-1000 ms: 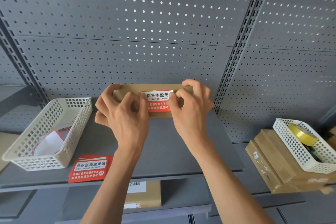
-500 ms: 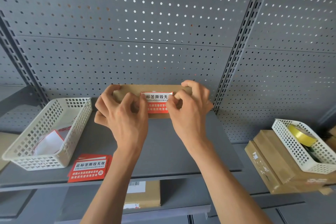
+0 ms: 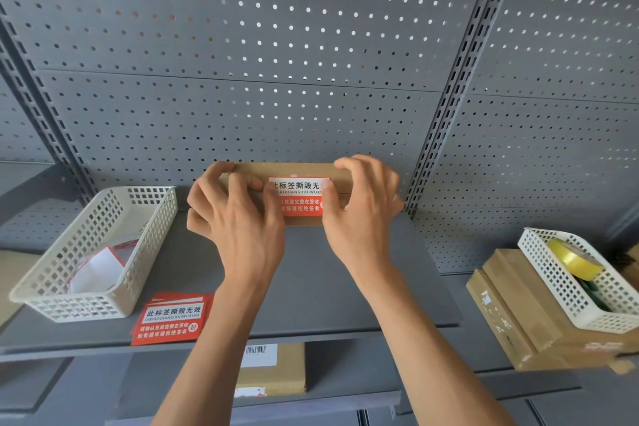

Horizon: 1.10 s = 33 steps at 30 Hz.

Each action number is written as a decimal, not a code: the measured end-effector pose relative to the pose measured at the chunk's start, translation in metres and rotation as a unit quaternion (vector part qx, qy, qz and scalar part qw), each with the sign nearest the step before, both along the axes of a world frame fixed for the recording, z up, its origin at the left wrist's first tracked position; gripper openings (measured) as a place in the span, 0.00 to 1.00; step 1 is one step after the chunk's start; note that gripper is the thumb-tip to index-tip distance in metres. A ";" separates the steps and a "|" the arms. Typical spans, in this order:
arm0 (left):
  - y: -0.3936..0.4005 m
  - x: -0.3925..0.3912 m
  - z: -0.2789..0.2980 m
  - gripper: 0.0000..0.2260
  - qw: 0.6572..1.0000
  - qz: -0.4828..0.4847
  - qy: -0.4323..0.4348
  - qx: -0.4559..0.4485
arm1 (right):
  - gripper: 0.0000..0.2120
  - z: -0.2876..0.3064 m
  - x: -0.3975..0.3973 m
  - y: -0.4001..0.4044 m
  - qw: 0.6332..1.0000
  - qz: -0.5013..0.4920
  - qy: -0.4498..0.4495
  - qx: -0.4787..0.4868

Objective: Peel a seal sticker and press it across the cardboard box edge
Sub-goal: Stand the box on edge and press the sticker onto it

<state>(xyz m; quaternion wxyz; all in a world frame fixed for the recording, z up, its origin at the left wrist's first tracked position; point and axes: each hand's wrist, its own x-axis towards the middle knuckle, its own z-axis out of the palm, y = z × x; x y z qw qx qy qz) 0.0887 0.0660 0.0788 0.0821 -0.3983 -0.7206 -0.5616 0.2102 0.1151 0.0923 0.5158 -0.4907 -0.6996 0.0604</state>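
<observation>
Beside a white basket (image 3: 103, 252) and spare stickers (image 3: 171, 320), both hands (image 3: 242, 228) (image 3: 359, 218) press the seal sticker (image 3: 299, 199) onto the cardboard box (image 3: 294, 169)

The seal sticker (image 3: 300, 196) on the cardboard box (image 3: 294, 170) reads "此标签撕毁无". The sticker stack (image 3: 170, 319) reads "此标签撕毁无效", with "CIBIAOQIANSIHUIWUXIAO" beneath.

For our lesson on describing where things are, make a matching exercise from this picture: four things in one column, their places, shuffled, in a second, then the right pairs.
Things
1. seal sticker
2. spare stickers
3. yellow tape roll
4. barcoded box

Places
A. in the white basket at right
B. on the lower shelf
C. on the cardboard box, between both hands
D. at the shelf's front edge, beside the left basket

Pairs: 1-C, 2-D, 3-A, 4-B
</observation>
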 end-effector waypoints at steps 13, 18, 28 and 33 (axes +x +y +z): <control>0.006 0.002 0.007 0.17 1.000 0.023 -0.005 -0.012 | 0.24 -0.006 -0.022 0.003 0.995 -0.094 -0.045 0.004; 0.005 0.001 0.008 0.15 1.000 0.015 -0.011 -0.007 | 0.20 -0.007 -0.021 0.004 0.995 -0.093 -0.045 0.006; 0.004 -0.002 0.012 0.13 0.999 0.001 -0.036 -0.003 | 0.13 -0.005 -0.020 0.005 0.996 -0.081 -0.037 -0.010; 0.004 -0.006 0.013 0.12 0.999 -0.008 -0.041 -0.010 | 0.07 -0.003 -0.018 0.007 0.997 -0.077 -0.023 -0.020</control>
